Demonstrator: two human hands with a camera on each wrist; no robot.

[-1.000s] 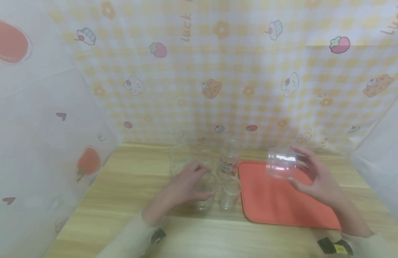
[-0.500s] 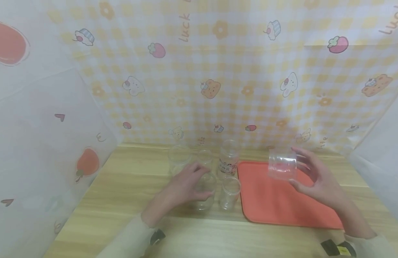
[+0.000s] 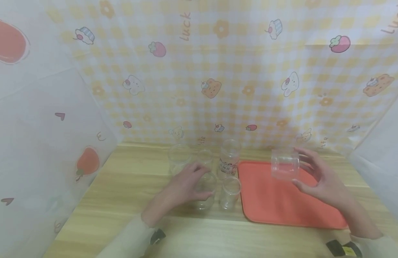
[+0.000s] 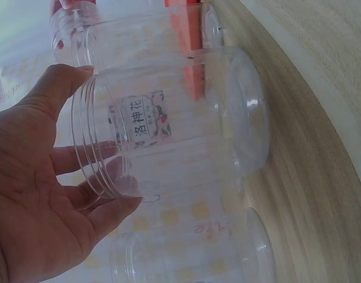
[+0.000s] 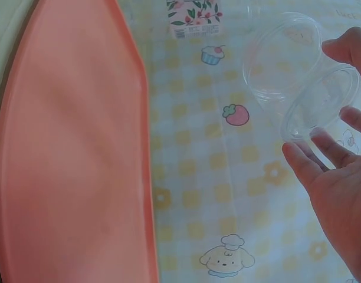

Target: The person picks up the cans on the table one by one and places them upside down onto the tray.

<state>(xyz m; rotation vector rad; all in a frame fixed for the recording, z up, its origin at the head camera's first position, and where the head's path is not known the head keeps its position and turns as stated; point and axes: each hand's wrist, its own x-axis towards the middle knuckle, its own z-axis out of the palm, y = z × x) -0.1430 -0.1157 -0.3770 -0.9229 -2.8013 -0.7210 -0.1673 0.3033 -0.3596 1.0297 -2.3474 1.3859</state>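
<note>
Lower centre of the frame, on the wooden table (image 3: 202, 236), the left hand (image 3: 186, 184) curves thumb and fingers round the rim of an upright wide jar (image 3: 208, 184). A narrow jar (image 3: 229, 197) stands just to its right, leaving little room on that side. Right of centre lies the orange tray (image 3: 283, 211); above it the right hand (image 3: 325, 184) holds a tilted jar (image 3: 285, 166) at one end, thumb and fingers spread apart by its width. So one jar seems lifted but not set down, while the others remain on the wood. Farther back, left of the tray, stand a broad jar (image 3: 179, 157) and a small jar (image 3: 205, 157), both partly hidden by the left hand, and a labelled jar (image 3: 228, 166). Behind hangs a checked cloth (image 3: 199, 64).
</note>
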